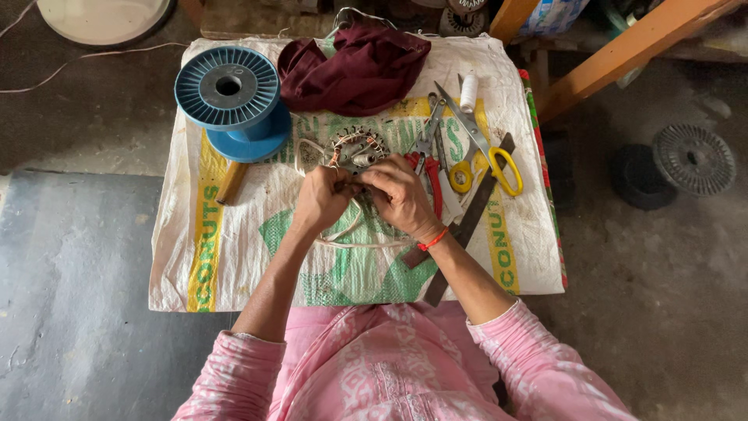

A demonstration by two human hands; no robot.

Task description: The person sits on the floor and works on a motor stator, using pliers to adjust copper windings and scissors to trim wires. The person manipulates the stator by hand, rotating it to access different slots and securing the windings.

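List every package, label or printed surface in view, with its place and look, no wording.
Printed sack: spread flat over the work table, white woven, with green and yellow print.
Printed package: top edge behind the orange wooden beam, white and blue, mostly hidden.
No screens or signs.

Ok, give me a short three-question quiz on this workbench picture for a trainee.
1. True or false: the blue spool lies on the person's right side of the table.
2. Which thing has yellow handles? A) pliers B) scissors C) the dark flat bar
3. What are the left hand and right hand both working on?

Key
1. False: it lies on the left, beside the maroon cloth.
2. B
3. The round wound coil piece with copper wire, which rests on the printed sack.
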